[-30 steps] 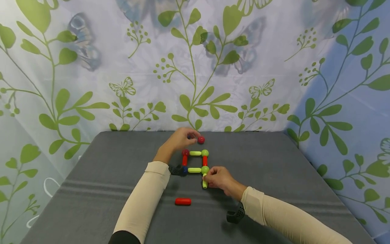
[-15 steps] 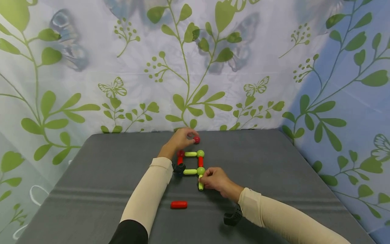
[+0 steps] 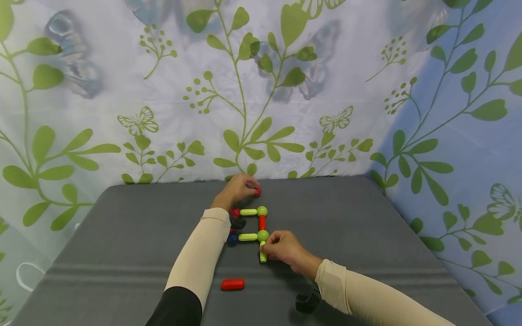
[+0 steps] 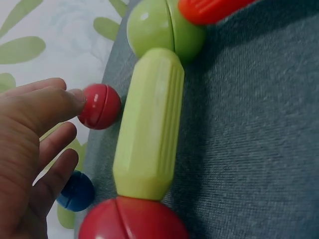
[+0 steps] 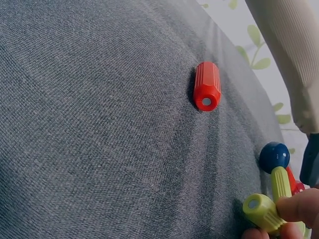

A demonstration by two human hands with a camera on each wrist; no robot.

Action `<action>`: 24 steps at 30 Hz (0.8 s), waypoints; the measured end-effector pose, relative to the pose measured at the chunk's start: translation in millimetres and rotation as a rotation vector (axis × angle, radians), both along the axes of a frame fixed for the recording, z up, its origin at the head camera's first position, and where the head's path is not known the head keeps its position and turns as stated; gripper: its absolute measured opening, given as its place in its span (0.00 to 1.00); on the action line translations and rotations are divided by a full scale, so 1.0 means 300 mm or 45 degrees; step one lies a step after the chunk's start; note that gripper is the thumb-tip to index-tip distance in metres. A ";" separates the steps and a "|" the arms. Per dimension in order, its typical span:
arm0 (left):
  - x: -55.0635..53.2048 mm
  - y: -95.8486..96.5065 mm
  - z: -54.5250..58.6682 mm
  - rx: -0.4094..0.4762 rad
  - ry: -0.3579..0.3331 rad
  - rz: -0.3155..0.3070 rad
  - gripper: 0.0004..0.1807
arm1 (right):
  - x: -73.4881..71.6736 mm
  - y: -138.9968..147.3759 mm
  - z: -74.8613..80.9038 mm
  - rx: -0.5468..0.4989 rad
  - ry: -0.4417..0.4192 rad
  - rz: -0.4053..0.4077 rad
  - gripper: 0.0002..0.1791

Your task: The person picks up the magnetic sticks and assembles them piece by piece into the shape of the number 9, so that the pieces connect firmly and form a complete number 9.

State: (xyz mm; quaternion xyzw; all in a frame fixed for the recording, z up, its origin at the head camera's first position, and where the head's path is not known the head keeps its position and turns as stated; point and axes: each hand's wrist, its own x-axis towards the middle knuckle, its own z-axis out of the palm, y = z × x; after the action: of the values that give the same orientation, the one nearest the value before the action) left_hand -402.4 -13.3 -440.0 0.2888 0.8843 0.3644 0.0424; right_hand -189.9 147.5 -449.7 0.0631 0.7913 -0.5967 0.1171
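My left hand [image 3: 239, 189] reaches to the far side of the table, its thumb and fingers at a red magnetic ball [image 4: 101, 106]. A second, blue ball [image 4: 77, 191] lies just beyond the lower fingers in the left wrist view; the hand hides it in the head view. My right hand [image 3: 285, 249] pinches a yellow-green magnetic stick [image 3: 263, 258], whose far end meets a green ball [image 3: 263, 236]. That ball is a corner of a flat square of sticks and balls, with another green ball [image 3: 262, 211], a red ball [image 3: 234, 212] and a blue ball [image 3: 233, 238] at the other corners.
A loose red stick [image 3: 233, 284] lies nearer me on the grey cloth-covered table [image 3: 142, 244]. The left wrist strap [image 3: 237, 222] hangs over the square's left side. Behind the table rises a leaf-patterned curtain [image 3: 171, 136].
My left fingers have closed in on the far red ball and now cover part of it. The right hand keeps its pinch on the stick. The head view has shifted slightly.
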 end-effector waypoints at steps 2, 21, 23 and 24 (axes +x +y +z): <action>-0.006 -0.001 -0.011 -0.010 -0.004 -0.010 0.09 | 0.003 0.000 -0.003 0.001 0.000 0.001 0.09; -0.012 0.001 -0.039 0.102 -0.134 0.025 0.06 | 0.007 -0.008 0.013 0.022 -0.011 0.004 0.10; -0.009 0.006 -0.037 0.137 -0.139 0.029 0.07 | 0.004 -0.003 0.016 0.021 -0.016 0.006 0.10; -0.006 0.010 -0.034 0.171 -0.143 0.027 0.07 | 0.002 0.001 0.018 0.022 -0.015 0.005 0.09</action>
State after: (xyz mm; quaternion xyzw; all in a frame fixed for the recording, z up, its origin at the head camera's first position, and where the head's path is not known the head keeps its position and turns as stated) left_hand -404.3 -10.4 -450.2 0.2607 0.8570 0.4392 0.0687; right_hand -189.4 147.8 -444.3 0.0660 0.7959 -0.5892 0.1226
